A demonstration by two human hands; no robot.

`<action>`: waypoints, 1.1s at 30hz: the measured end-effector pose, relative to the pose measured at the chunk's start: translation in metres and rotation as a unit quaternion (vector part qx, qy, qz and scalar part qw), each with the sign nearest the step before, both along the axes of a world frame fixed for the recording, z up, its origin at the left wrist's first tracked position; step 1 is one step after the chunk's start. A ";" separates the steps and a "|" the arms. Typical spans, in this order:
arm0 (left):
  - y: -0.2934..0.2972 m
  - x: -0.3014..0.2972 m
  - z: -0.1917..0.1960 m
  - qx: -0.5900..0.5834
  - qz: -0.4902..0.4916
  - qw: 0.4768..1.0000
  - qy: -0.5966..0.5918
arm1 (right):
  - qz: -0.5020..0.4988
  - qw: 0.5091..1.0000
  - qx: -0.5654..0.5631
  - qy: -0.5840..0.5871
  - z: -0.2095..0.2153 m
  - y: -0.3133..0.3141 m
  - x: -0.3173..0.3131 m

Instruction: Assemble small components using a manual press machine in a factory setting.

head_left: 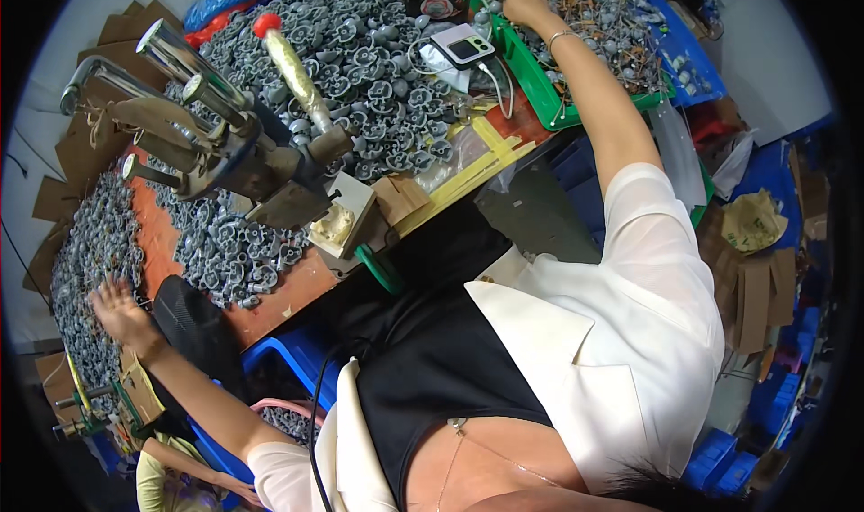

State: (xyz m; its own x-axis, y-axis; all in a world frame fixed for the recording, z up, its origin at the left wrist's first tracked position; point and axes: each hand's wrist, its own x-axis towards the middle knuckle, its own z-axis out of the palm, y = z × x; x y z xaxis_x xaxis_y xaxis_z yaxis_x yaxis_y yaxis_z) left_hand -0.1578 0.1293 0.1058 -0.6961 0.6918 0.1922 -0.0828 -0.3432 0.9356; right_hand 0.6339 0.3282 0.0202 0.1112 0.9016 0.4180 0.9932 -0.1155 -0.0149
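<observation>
My left hand (124,314) is stretched out to the far left, its fingers spread, slightly blurred, over a long heap of small grey plastic parts (94,233). Nothing shows in it. At the top, my right hand (524,6) reaches over a green tray (538,89) filled with grey balls and thin brownish metal pieces. Its fingers bend down by the tray's left side, and their tips are too small to make out. Between my arms stands a hand press (261,161) with a red-knobbed lever (292,71). A pale block (335,224) sits under it.
Grey cup-shaped parts (360,89) are heaped across the red bench behind the press. A white cabled device (463,46) lies near the tray. A black chair back (193,327) and a blue stool (297,359) stand at the bench's front left. Another person's arm (193,467) shows at lower left.
</observation>
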 end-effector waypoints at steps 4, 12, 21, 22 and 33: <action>-0.014 0.085 -0.063 -0.078 -0.092 0.991 0.056 | 0.016 0.998 -0.042 -0.034 0.039 -0.028 -0.022; -0.036 0.134 -0.117 -0.123 -0.120 0.968 0.185 | -0.040 0.965 0.251 0.067 0.076 -0.063 -0.007; -0.009 0.157 -0.130 -0.104 -0.131 0.853 0.494 | 0.183 0.765 0.065 0.615 0.054 -0.062 0.126; -0.005 0.160 -0.130 -0.077 -0.115 0.826 0.546 | 0.203 0.696 0.102 0.681 0.056 -0.058 0.115; 0.004 0.158 -0.126 -0.139 -0.037 0.742 0.655 | 0.087 0.828 0.103 0.544 0.087 -0.101 0.004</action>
